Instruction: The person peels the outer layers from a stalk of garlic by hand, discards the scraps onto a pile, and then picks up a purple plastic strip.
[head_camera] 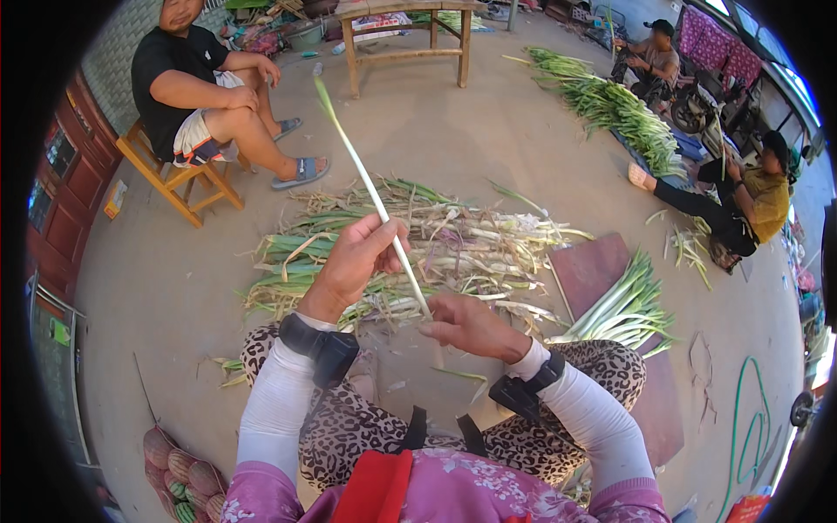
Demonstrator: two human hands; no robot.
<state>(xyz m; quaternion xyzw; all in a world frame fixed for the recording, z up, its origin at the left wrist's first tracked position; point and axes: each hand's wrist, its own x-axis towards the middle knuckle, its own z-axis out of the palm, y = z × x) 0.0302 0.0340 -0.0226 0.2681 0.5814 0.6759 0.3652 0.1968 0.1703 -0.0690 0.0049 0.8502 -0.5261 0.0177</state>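
Note:
A peeled green onion [367, 178] slants across the view, its leafy top pointing away and its white end near me. My left hand [358, 261] grips its white shaft around the middle. At the lower end, my right hand [474, 327] pinches the onion between thumb and fingers; the root tip is partly hidden. Beneath and beyond my hands lies a wide heap of untrimmed green onions [451, 243] with dry, papery leaves. To the right, a bunch of clean green onions [618, 307] rests on a dark red board [590, 267], beside my knee.
A person [189, 85] sits on a wooden chair [171, 183] at the left. Two more people [758, 189] sit at the right, near a long green onion pile [608, 108]. A wooden table [405, 55] stands behind. Netted melons [186, 474] and a green hose [739, 425] lie near me.

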